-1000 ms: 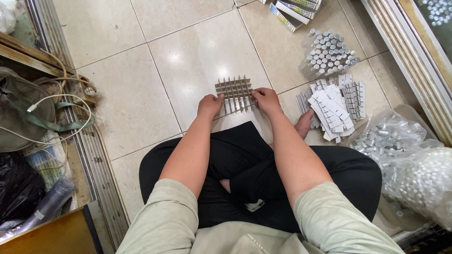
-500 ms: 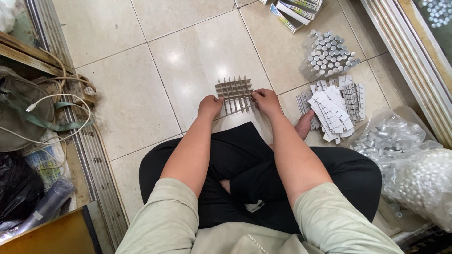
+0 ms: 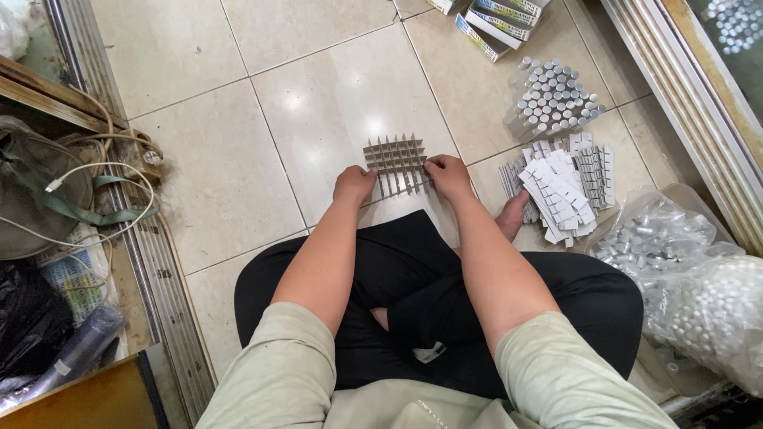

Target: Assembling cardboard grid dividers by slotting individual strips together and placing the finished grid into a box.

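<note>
Both hands' fingers (image 3: 429,165) apparently pinch cardboard grid (image 3: 395,159) edges.

A few flat rectangular cartons (image 3: 499,17), white with green and yellow edges, are lying fanned at the top of the floor. Clear plastic bags (image 3: 690,284) of silvery vials are sitting bunched at the right.

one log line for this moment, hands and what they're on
left hand: on near left edge of cardboard grid | right hand: pinching its right edge | grid: flat on tiled floor | vials: standing to the right
</note>
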